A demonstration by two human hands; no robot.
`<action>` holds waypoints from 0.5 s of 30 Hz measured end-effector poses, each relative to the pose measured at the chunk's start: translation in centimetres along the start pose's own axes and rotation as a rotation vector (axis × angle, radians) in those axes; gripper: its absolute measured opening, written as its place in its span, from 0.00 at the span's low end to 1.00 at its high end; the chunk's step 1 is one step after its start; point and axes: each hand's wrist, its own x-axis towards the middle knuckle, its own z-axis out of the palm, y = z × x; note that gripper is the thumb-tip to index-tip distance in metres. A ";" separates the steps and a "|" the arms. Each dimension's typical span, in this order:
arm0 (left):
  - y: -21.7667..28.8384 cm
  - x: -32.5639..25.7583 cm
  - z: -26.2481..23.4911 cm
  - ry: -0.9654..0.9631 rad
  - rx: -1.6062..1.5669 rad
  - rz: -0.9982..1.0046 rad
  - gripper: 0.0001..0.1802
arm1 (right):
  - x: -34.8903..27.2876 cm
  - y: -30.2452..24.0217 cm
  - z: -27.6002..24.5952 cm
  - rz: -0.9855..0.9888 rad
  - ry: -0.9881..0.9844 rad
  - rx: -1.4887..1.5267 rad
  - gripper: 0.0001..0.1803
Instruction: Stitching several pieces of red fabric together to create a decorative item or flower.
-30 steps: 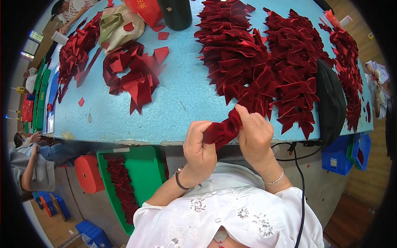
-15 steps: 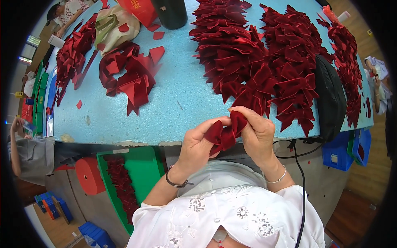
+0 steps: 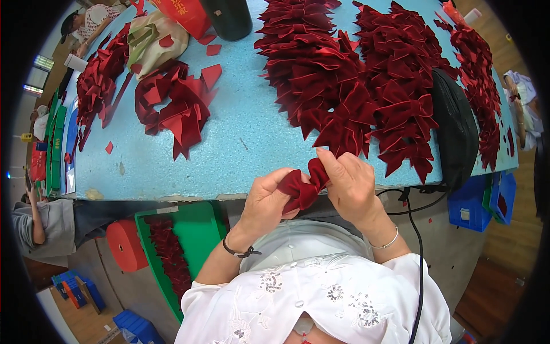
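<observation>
Between my hands, just off the table's front edge, is a dark red velvet bow point(image 3: 300, 190). My left hand point(image 3: 266, 198) pinches its left loop between thumb and fingers. The right loop is gripped by my right hand point(image 3: 347, 186), whose fingers curl over its top. Part of the bow is hidden behind my fingers. Directly beyond my hands lies a thick row of finished-looking red velvet bows point(image 3: 321, 74), overlapping one another. A second row of bows point(image 3: 401, 97) runs alongside it to the right.
Loose red ribbon pieces point(image 3: 177, 109) lie on the blue table point(image 3: 240, 120), near a cloth bag point(image 3: 154, 43) and dark cylinder point(image 3: 232, 20). A black bag point(image 3: 455, 132) rests at the right edge, its cable hanging. Below left are a green crate point(image 3: 197, 229) and red roll point(image 3: 126, 245).
My hands have shifted slightly left with the bow, and my right fingers have curled further over its right loop. The person at the far left has lowered an arm.
</observation>
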 end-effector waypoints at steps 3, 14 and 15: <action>-0.4 -0.3 -0.3 -0.004 -0.057 -0.023 0.11 | -0.3 0.5 0.3 -0.109 0.004 -0.073 0.18; 0.0 -0.3 1.1 0.111 -0.013 0.118 0.13 | 1.1 0.1 -0.5 0.432 0.029 0.752 0.12; -0.2 -0.3 1.2 0.114 0.002 0.141 0.14 | 0.9 0.4 -0.5 0.297 0.069 0.662 0.11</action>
